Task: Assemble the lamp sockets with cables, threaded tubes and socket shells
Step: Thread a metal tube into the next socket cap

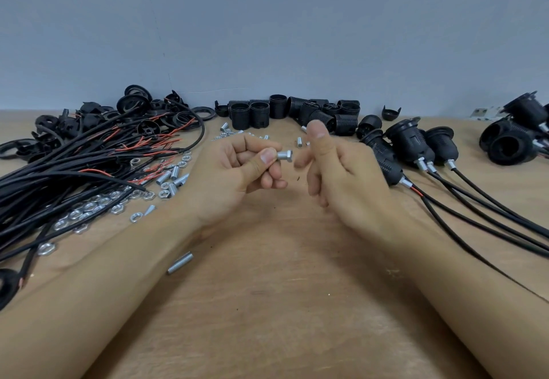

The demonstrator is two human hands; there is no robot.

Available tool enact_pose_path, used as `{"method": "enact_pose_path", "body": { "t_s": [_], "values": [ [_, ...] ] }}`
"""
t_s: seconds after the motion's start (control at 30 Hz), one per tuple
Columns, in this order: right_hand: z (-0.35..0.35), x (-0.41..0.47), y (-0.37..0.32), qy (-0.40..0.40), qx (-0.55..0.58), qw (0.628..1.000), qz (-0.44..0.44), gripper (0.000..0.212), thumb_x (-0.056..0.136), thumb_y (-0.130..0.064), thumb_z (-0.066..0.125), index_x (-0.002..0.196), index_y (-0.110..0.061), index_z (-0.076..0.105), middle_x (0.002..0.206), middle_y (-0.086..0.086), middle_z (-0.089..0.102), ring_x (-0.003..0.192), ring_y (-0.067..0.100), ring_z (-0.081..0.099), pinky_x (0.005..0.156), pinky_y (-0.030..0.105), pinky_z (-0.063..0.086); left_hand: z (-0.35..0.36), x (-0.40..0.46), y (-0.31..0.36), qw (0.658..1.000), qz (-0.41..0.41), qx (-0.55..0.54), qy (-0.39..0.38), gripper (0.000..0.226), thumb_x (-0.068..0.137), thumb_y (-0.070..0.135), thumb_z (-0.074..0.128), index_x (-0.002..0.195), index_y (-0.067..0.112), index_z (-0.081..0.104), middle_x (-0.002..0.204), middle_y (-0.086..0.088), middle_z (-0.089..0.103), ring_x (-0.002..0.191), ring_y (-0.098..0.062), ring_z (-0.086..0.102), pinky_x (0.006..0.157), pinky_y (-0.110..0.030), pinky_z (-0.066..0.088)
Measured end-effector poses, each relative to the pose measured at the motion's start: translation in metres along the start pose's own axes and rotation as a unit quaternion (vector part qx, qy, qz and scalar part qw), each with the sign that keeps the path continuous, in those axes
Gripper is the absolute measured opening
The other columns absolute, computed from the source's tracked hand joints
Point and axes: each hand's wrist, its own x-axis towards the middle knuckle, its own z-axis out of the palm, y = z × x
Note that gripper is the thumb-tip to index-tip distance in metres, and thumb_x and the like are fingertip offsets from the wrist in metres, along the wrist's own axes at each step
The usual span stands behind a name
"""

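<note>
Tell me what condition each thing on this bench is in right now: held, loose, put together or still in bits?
Left hand: pinching a threaded tube with a nut on its end.
Right hand: holding nothing, fingers loosely curled.
Cables: loose bundle, red wire ends bare.
Socket shells: unassembled, clustered by the wall.
Finished sockets: assembled, cables attached.
Nuts: scattered loose.
Lone threaded tube: lying on the table.

The scene is lit evenly and softly from above, and only faint shadows are seen under the forearms on the table (267,304). Strong wide-angle bending is noticed at the edges. The right hand (335,170) is slightly blurred.
</note>
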Motion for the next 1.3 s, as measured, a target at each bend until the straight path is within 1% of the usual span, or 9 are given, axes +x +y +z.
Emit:
{"method": "enact_pose_path", "body": {
  "t_s": [0.1, 0.2, 0.37, 0.53, 0.7, 0.8, 0.9, 1.13, 1.3],
  "values": [
    [-0.003, -0.001, 0.001, -0.028, -0.001, 0.997, -0.071, 0.048, 0.098, -0.056, 0.030, 0.085, -0.028, 0.066, 0.065, 0.000, 0.062, 0.054, 0.008, 0.056, 0.056, 0.029, 0.047, -0.003, 0.002, 0.001, 1.000, -0.003, -0.006, 0.013, 0.010, 0.094, 0.001, 0.053, 0.098, -0.003, 0.061, 0.062, -0.005, 0.061, 0.053, -0.011, 0.053, 0.069, -0.029, 0.058],
    [0.003, -0.002, 0.003, -0.075, -0.063, 0.992, -0.081, 0.045, 0.099, -0.053, 0.039, 0.065, -0.042, 0.066, 0.063, -0.016, 0.064, 0.058, 0.006, 0.060, 0.059, 0.032, 0.049, -0.002, 0.001, 0.003, 0.999, -0.001, -0.027, 0.020, 0.015, 0.087, 0.008, 0.058, 0.098, -0.001, 0.062, 0.060, -0.004, 0.062, 0.055, -0.014, 0.055, 0.068, -0.027, 0.058],
    [-0.006, 0.005, -0.001, 0.018, 0.052, 0.996, -0.070, 0.026, 0.095, -0.052, 0.050, 0.091, -0.031, 0.063, 0.072, -0.012, 0.062, 0.058, 0.010, 0.059, 0.048, 0.025, 0.046, -0.004, 0.002, 0.000, 1.000, -0.011, -0.005, 0.016, 0.013, 0.095, 0.001, 0.053, 0.101, -0.006, 0.061, 0.062, -0.006, 0.060, 0.056, -0.015, 0.054, 0.068, -0.029, 0.057],
    [0.002, -0.002, 0.003, -0.095, -0.053, 0.994, -0.015, 0.074, 0.091, -0.072, 0.028, 0.065, -0.016, 0.069, 0.060, -0.008, 0.067, 0.054, 0.008, 0.060, 0.054, 0.023, 0.046, -0.004, 0.002, 0.002, 0.999, -0.003, -0.042, 0.008, 0.022, 0.085, 0.010, 0.059, 0.101, -0.004, 0.062, 0.062, -0.004, 0.061, 0.056, -0.013, 0.053, 0.067, -0.027, 0.057],
    [-0.003, 0.002, 0.003, -0.025, 0.085, 0.995, -0.042, 0.055, 0.097, -0.063, 0.024, 0.101, -0.031, 0.068, 0.069, 0.000, 0.063, 0.050, 0.011, 0.056, 0.050, 0.018, 0.041, -0.004, 0.002, 0.000, 1.000, -0.002, -0.019, 0.009, 0.020, 0.081, 0.015, 0.061, 0.095, 0.000, 0.063, 0.061, -0.004, 0.062, 0.063, -0.020, 0.053, 0.066, -0.028, 0.057],
    [-0.002, 0.001, 0.007, -0.061, 0.010, 0.998, -0.012, 0.083, 0.089, -0.078, 0.019, 0.078, -0.018, 0.076, 0.057, 0.001, 0.062, 0.046, 0.005, 0.054, 0.052, 0.020, 0.039, -0.005, 0.002, 0.000, 1.000, -0.005, -0.025, 0.015, 0.013, 0.089, 0.007, 0.058, 0.097, -0.002, 0.063, 0.061, -0.004, 0.061, 0.061, -0.019, 0.052, 0.066, -0.027, 0.057],
    [-0.006, 0.004, 0.008, 0.012, -0.011, 1.000, 0.025, 0.086, 0.088, -0.080, 0.019, 0.060, -0.016, 0.070, 0.049, -0.002, 0.060, 0.044, 0.003, 0.055, 0.057, 0.024, 0.039, -0.007, 0.003, 0.001, 1.000, -0.002, -0.026, 0.016, 0.016, 0.083, 0.011, 0.060, 0.094, 0.000, 0.063, 0.061, -0.004, 0.063, 0.060, -0.019, 0.055, 0.065, -0.026, 0.057],
    [-0.002, 0.000, 0.004, 0.010, 0.040, 0.995, -0.090, 0.054, 0.095, -0.066, 0.024, 0.105, -0.027, 0.059, 0.065, 0.000, 0.060, 0.053, 0.006, 0.057, 0.055, 0.022, 0.041, -0.005, 0.002, 0.000, 1.000, 0.009, 0.025, -0.001, 0.008, 0.092, 0.003, 0.057, 0.093, 0.001, 0.064, 0.061, -0.004, 0.063, 0.054, -0.015, 0.056, 0.066, -0.031, 0.058],
    [-0.001, 0.001, 0.006, -0.073, -0.011, 0.997, -0.019, 0.088, 0.087, -0.076, 0.016, 0.076, -0.008, 0.071, 0.055, -0.008, 0.063, 0.049, 0.002, 0.057, 0.059, 0.026, 0.040, -0.009, 0.003, 0.002, 1.000, 0.010, -0.003, 0.010, 0.017, 0.084, 0.012, 0.061, 0.096, -0.001, 0.063, 0.061, -0.004, 0.063, 0.053, -0.013, 0.055, 0.066, -0.029, 0.057]
  ]
}}
